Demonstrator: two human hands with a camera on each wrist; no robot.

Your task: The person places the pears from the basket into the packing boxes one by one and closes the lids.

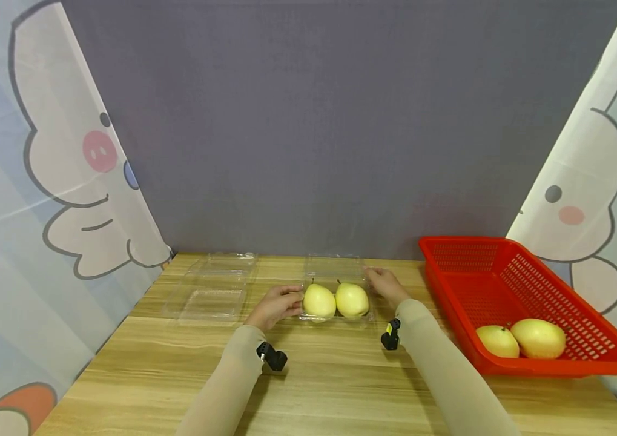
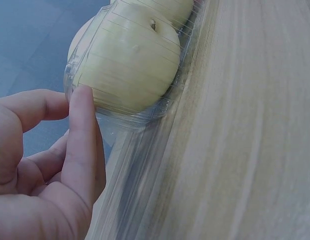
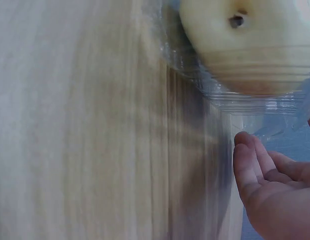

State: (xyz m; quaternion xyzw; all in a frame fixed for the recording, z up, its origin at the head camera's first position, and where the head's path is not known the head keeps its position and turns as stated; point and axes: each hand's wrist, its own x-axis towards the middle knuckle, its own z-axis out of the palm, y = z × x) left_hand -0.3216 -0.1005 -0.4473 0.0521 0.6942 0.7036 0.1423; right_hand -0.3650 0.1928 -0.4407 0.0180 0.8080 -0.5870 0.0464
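Two pale yellow pears, a left one (image 1: 319, 301) and a right one (image 1: 352, 300), sit side by side in a clear plastic clamshell box (image 1: 335, 319). Its lid (image 1: 333, 265) stands raised at the back. My left hand (image 1: 278, 306) pinches the box's rim between thumb and a finger, beside the left pear (image 2: 130, 60). At the right rear corner of the box is my right hand (image 1: 388, 286). In the right wrist view its extended fingers (image 3: 247, 160) are close to the plastic edge, apart from the thumb, which is mostly cut off.
More clear plastic boxes (image 1: 212, 301) lie open at the left rear of the wooden table (image 1: 319, 387). A red plastic basket (image 1: 452, 309) stands on the right, with two pears (image 1: 538, 338) in its near end. A grey curtain (image 1: 308, 133) hangs behind the table.
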